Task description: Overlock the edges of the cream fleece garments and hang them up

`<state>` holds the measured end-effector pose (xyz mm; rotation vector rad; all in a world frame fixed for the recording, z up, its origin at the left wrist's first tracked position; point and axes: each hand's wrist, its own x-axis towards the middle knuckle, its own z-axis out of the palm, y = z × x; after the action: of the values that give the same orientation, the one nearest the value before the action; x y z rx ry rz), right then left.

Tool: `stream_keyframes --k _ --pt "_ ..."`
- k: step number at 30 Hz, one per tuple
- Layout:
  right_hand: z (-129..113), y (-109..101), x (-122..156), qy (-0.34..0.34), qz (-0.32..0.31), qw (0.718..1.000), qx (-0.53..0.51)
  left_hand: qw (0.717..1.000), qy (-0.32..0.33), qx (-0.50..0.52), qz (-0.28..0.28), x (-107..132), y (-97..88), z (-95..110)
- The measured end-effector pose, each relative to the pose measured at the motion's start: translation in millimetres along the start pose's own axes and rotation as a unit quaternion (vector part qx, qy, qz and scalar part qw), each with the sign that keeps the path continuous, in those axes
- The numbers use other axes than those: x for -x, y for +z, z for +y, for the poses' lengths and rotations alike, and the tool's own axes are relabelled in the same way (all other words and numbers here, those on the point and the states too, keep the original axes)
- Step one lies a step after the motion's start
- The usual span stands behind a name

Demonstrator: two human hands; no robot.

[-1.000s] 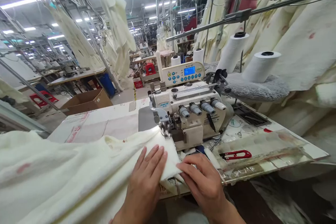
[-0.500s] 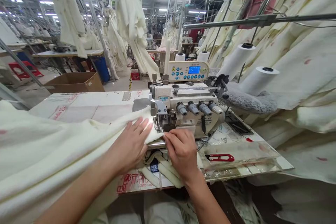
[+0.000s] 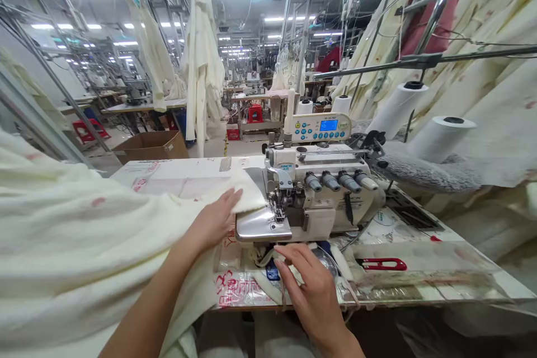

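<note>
Your left hand (image 3: 216, 217) lies on the cream fabric (image 3: 138, 218); cannot tell whether it pinches. Fabric corner reaches over the metal plate (image 3: 262, 228) of the sewing machine (image 3: 321, 207); your right hand (image 3: 308, 279), thumb and forefinger parted, is nearby.

A person's left hand (image 3: 216, 217) lies on a cream cloth (image 3: 104, 229), its thumb hidden; the cloth's corner rests on the metal plate (image 3: 262, 226) of a sewing machine (image 3: 321, 207). The right hand (image 3: 310, 277) hovers near the table's front edge, thumb and fingers apart. Red-handled snips (image 3: 384, 264) lie to its right, and white thread cones (image 3: 444, 137) stand behind.
</note>
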<state>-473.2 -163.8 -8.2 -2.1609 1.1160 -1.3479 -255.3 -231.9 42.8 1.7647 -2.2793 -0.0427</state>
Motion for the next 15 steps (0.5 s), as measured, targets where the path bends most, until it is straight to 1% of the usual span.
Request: stream_keyframes --k 2,3,4,5,6,7,8,9,10,11,12,13,14,15 --pt "-1.4 4.5 0.3 0.054 -0.023 0.997 -0.052 0.998 -0.055 0.042 0.006 38.0 1.5 -2.0" --pt "-1.7 7.3 -0.8 0.088 -0.035 0.992 -0.079 0.994 -0.083 0.065 0.002 55.7 0.8 2.4" --pt "-1.5 10.6 -2.5 0.123 -0.048 0.985 -0.108 0.992 -0.096 0.086 -0.011 70.8 -1.1 10.5" --pt "-0.4 14.0 -4.9 0.160 -0.063 0.974 -0.145 0.990 -0.084 0.106 -0.044 82.4 -3.7 21.7" --pt "1.6 17.3 -7.6 0.200 -0.077 0.958 -0.193 0.988 -0.053 0.119 -0.084 89.9 -6.6 35.0" --pt "4.5 19.9 -10.3 0.239 -0.083 0.935 -0.248 0.985 -0.012 0.124 -0.120 93.0 -9.1 49.2" --pt "8.2 21.6 -12.8 0.278 -0.075 0.908 -0.305 0.982 0.027 0.118 -0.146 92.1 -10.7 63.2" --pt "12.3 22.1 -14.9 0.311 -0.049 0.880 -0.355 0.980 0.061 0.106 -0.156 87.8 -11.1 75.9" --pt "16.5 21.0 -16.2 0.338 -0.012 0.857 -0.389 0.980 0.085 0.088 -0.154 81.1 -10.4 86.6" --pt "20.3 18.4 -16.7 0.356 0.027 0.841 -0.407 0.983 0.099 0.069 -0.141 73.4 -9.0 94.8" --pt "23.7 14.3 -15.9 0.367 0.062 0.831 -0.414 0.986 0.108 0.053 -0.120 65.9 -7.6 100.4" --pt "26.7 9.0 -13.7 0.371 0.084 0.830 -0.407 0.987 0.114 0.048 -0.098 60.0 -6.7 103.3" --pt "29.4 2.9 -10.0 0.366 0.089 0.843 -0.383 0.989 0.119 0.053 -0.072 56.4 -7.1 103.5" --pt "32.5 -3.4 -4.5 0.349 0.083 0.870 -0.339 0.989 0.125 0.066 -0.037 55.9 -9.1 100.7"
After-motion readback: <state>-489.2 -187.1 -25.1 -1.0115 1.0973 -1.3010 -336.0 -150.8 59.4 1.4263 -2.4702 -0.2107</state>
